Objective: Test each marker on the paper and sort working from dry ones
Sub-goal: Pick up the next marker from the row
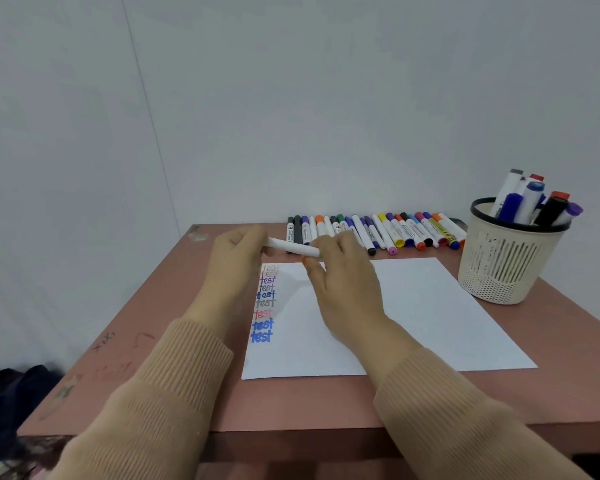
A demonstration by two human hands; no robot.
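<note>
Left hand [238,261]: raised over the far left of the surface, fingers curled round the left end of a marker.
Right hand [343,285]: over the top left part of the paper, fingertips pinching the right end of the same marker.
Marker [291,247]: white barrel, lying nearly level between the two hands, just above the paper's far edge; a bit of green shows at its right end. Motion blur hides whether the cap is on.
Paper [430,313]: white sheet flat on the surface, in front of the person and slightly to the right.
Writing [264,303]: a column of "test" words down the paper's left edge, in grey, purple, dark blue, red and bright blue; the top ones are faint.
Row [378,230]: many capped markers side by side along the far edge of the surface, beyond the paper, caps in mixed colours.
Basket [506,268]: cream slotted pot with a black rim at the far right, just beside the paper's corner, holding thicker markers upright.
Surface [291,403]: reddish-brown top with scribbles near its left edge.
Sleeves [174,386]: tan ribbed knit on both arms.
Cloth [11,386]: dark bundle below the surface at the left.
</note>
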